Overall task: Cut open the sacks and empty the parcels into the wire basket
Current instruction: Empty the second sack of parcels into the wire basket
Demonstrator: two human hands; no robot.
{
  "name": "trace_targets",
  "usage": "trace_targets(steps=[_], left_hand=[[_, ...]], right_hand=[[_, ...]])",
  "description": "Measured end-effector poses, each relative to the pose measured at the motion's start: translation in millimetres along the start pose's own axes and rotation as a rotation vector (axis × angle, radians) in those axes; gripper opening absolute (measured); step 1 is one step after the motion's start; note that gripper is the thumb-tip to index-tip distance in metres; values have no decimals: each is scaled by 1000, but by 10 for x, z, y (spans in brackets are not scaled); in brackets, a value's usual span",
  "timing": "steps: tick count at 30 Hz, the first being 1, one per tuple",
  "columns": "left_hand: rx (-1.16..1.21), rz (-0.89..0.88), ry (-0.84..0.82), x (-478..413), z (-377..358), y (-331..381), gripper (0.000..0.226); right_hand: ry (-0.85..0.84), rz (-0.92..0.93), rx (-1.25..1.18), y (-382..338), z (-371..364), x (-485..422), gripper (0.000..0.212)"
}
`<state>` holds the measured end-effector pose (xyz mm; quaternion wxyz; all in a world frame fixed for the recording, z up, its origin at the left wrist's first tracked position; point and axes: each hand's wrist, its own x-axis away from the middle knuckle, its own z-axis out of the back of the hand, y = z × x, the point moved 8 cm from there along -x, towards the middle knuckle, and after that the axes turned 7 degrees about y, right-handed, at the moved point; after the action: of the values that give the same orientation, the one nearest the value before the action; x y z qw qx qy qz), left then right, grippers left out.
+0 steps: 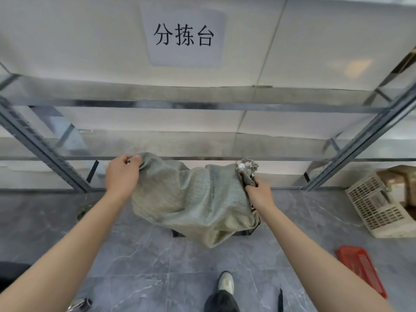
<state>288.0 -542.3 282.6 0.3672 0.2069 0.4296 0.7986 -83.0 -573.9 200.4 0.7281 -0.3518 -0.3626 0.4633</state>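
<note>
Gripping sack (191, 199) by one corner with left hand (122, 174), by tied neck (247, 166) with right hand (260, 191), likely for lifting.

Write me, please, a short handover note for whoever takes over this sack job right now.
The left grip holds one corner of the green sack.
The right grip holds it just below the bunched neck, where a white tie shows.
The sack hangs over a dark frame, probably the wire basket, mostly hidden.
Done: sack lifted; no parcels visible outside it.
Left: cut it open and tip the parcels out.
</note>
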Motion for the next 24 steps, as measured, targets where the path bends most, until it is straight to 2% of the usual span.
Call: trace_targets(steps=[8, 12, 17, 24], left_hand=[[80, 43, 83, -184, -507, 548, 26], [73, 59, 150, -245, -734, 795, 22], [77, 78, 131, -287, -1047, 920, 24], [153, 131, 42, -378, -1538, 1022, 22]], right_hand=[[-195, -6, 63, 107, -1, -967, 21], [-325, -169, 39, 268, -94, -1387, 43], [-508, -379, 65, 426, -258, -1641, 21], [-638, -311, 76, 261, -411, -1841, 38]])
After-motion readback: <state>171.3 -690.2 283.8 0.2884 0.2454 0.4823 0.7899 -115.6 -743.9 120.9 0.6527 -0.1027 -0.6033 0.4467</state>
